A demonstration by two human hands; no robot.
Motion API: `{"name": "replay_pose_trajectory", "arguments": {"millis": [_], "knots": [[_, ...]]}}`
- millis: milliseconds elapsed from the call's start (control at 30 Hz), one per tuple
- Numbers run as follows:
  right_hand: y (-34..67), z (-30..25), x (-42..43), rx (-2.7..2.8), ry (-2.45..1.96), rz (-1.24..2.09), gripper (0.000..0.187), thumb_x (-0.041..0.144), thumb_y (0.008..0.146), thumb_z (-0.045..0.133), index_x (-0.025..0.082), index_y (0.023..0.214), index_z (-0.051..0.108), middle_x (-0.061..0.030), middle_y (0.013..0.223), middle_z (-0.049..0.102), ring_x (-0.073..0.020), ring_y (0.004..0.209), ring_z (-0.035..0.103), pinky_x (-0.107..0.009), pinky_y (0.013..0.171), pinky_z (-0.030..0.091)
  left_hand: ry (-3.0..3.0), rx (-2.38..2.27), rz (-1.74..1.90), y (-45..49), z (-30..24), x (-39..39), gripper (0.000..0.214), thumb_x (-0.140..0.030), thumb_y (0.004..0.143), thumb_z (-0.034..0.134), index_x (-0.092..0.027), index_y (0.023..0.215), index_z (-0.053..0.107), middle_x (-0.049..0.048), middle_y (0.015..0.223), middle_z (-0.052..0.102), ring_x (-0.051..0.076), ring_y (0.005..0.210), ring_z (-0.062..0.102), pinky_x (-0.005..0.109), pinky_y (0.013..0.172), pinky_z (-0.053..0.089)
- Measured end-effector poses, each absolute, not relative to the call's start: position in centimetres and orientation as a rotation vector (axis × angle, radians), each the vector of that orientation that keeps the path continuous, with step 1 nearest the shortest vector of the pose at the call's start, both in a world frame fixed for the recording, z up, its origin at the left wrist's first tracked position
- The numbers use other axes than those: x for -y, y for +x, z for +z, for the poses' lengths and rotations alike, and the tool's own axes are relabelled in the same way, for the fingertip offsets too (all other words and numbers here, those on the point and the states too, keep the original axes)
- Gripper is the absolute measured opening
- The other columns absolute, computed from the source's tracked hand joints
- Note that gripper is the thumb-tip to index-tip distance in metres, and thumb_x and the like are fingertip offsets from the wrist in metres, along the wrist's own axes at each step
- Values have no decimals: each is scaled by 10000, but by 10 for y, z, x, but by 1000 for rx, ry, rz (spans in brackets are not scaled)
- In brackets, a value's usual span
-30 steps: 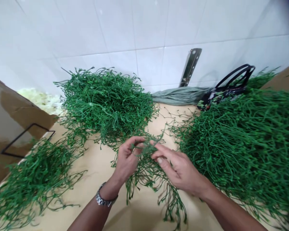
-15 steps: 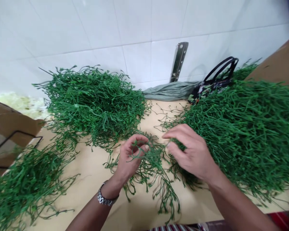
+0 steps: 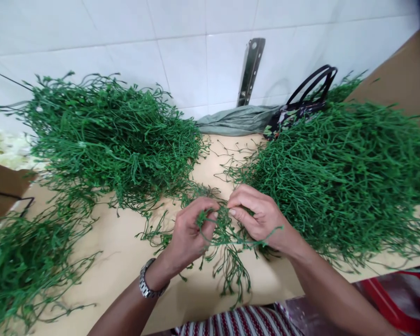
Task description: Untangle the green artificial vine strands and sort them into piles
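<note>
Thin green artificial-looking stems point(image 3: 227, 228) with small forked tips hang between my two hands above the tabletop. My left hand point(image 3: 196, 226), with a metal watch point(image 3: 147, 280) on its wrist, is closed around several of these stems. Close beside it on the right, my right hand point(image 3: 259, 217) pinches with thumb and forefinger at the stems' other side. Exactly which strand sits in that pinch is hard to see. Below both hands, a loose cluster of stems point(image 3: 233, 270) lies on the table.
Big heaps of green stems stand at the back left point(image 3: 115, 140) and on the right point(image 3: 346, 177); a smaller heap point(image 3: 31, 266) lies front left. Behind are a grey-green cloth point(image 3: 238, 120), a dark floral bag point(image 3: 287, 116), a metal bracket point(image 3: 251, 72) and a tiled wall point(image 3: 182, 60).
My right hand has moved in towards the left one, and its thumb and forefinger have closed at the stems. The left hand keeps its hold. The view has shifted slightly.
</note>
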State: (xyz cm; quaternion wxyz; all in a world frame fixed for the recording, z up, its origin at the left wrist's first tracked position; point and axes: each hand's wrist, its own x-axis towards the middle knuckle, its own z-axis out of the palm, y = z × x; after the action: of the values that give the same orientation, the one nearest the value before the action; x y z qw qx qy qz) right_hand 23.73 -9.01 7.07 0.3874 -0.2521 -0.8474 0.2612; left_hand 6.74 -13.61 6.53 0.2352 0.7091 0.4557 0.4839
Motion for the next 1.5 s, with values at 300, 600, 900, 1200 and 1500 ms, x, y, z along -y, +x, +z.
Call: {"name": "replay_pose_trajectory", "arguments": {"millis": [300, 600, 900, 1200, 1500], "knots": [[241, 64, 94, 2039, -752, 1122, 65, 207, 842, 472, 163, 801, 494, 24, 655, 434, -89, 587, 406, -211, 537, 332, 2143, -1165, 1319, 76, 60, 127, 171, -27, 751, 483, -158, 841, 543, 37, 770, 545, 126, 705, 510, 240, 622, 419], [234, 51, 95, 1893, -676, 874, 84, 218, 804, 554, 161, 849, 596, 2, 654, 503, -108, 595, 472, -239, 556, 393, 2346, -1361, 1352, 82, 56, 131, 86, -76, 752, 507, -161, 747, 517, 32, 657, 559, 146, 626, 503, 268, 578, 416], [247, 59, 96, 2217, -634, 576, 165, 163, 855, 440, 136, 873, 601, -48, 723, 546, -137, 682, 492, -277, 625, 406, 2089, -1310, 1003, 77, 69, 136, 106, -104, 806, 418, -176, 755, 476, 30, 772, 548, 130, 671, 498, 245, 603, 399], [249, 62, 102, 2463, -744, 325, 198, 117, 826, 405, 141, 732, 578, -46, 690, 491, -152, 672, 413, -301, 633, 345, 1805, -1224, 875, 73, 64, 132, 96, -228, 803, 525, -159, 736, 521, -31, 607, 434, 95, 553, 389, 212, 514, 305], [248, 73, 89, 2418, -484, 813, 243, 127, 789, 400, 172, 550, 400, 17, 576, 358, -113, 573, 357, -265, 560, 304, 1951, -930, 853, 71, 76, 123, 253, -192, 800, 518, -136, 554, 533, -27, 511, 409, 84, 482, 358, 226, 471, 272]]}}
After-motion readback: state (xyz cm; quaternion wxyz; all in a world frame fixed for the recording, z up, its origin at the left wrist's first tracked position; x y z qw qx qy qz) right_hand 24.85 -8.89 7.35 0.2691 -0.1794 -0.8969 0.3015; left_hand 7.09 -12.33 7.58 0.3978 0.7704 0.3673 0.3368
